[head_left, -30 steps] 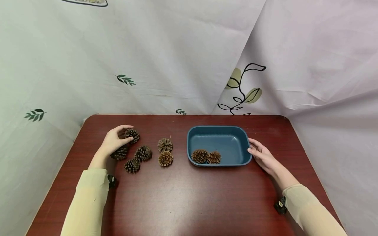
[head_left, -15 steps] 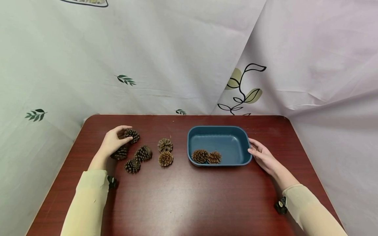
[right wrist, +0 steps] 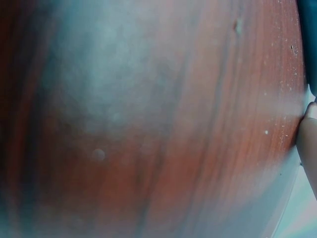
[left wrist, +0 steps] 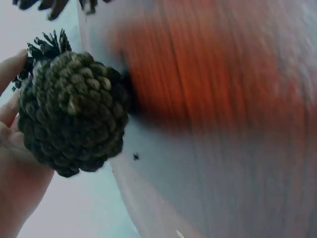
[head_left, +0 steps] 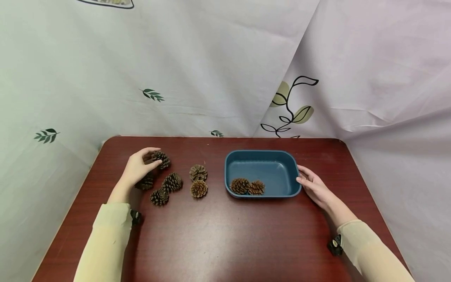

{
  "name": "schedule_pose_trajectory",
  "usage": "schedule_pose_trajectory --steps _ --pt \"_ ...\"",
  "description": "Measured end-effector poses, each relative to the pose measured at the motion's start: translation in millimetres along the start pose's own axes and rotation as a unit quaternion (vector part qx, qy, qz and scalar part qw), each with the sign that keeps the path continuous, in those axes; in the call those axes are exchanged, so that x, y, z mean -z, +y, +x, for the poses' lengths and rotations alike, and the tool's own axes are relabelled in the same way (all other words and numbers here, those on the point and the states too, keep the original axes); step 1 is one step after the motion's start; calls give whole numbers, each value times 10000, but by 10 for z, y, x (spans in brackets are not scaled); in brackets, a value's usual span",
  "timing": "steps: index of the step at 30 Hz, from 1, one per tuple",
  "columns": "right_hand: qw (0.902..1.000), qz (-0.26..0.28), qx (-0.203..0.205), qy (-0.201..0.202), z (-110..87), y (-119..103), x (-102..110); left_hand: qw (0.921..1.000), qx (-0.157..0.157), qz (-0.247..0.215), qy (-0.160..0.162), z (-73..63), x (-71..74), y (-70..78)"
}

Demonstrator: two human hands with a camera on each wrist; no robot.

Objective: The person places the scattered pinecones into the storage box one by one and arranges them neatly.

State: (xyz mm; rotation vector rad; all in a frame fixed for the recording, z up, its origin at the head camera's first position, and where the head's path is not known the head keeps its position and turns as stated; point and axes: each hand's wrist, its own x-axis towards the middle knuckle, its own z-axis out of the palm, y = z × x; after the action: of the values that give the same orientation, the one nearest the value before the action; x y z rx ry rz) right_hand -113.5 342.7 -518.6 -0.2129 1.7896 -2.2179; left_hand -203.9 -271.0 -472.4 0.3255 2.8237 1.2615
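At the back left of the table, my left hand (head_left: 138, 167) pinches a brown pine cone (head_left: 162, 159) between thumb and fingers. In the left wrist view, that pine cone (left wrist: 48, 47) shows against the fingertips, partly behind a larger, closer cone (left wrist: 74, 114). This nearer cone (head_left: 146, 182) lies below the hand in the head view, partly covered by it. My right hand (head_left: 313, 186) rests against the right end of a blue rectangular container (head_left: 262, 196), thumb and fingertips right at its rim. Only a fingertip (right wrist: 311, 111) beside the blue wall shows in the right wrist view.
Two pine cones (head_left: 240, 186) sit inside the container along its near side. Two more (head_left: 199, 188) lie between it and my left hand, and another pair (head_left: 172, 182) is closer to that hand. A patterned white cloth (head_left: 211, 70) hangs behind the reddish-brown table (head_left: 218, 243).
My left hand and its pine cone have shifted slightly right and toward the back. The right hand and container stay put; the head view has tilted a little.
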Motion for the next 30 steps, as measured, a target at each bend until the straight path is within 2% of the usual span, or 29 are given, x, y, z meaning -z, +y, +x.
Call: schedule_pose_trajectory --steps 9,18,30 --pt "10000 -27 -50 -28 8 17 18 9993 -369 66 16 61 -100 233" --pt "10000 28 3 -76 13 0 7 9966 -813 92 -63 103 -235 585" --pt "9999 81 73 -72 12 7 8 9928 -1141 -133 -334 160 -486 1021"
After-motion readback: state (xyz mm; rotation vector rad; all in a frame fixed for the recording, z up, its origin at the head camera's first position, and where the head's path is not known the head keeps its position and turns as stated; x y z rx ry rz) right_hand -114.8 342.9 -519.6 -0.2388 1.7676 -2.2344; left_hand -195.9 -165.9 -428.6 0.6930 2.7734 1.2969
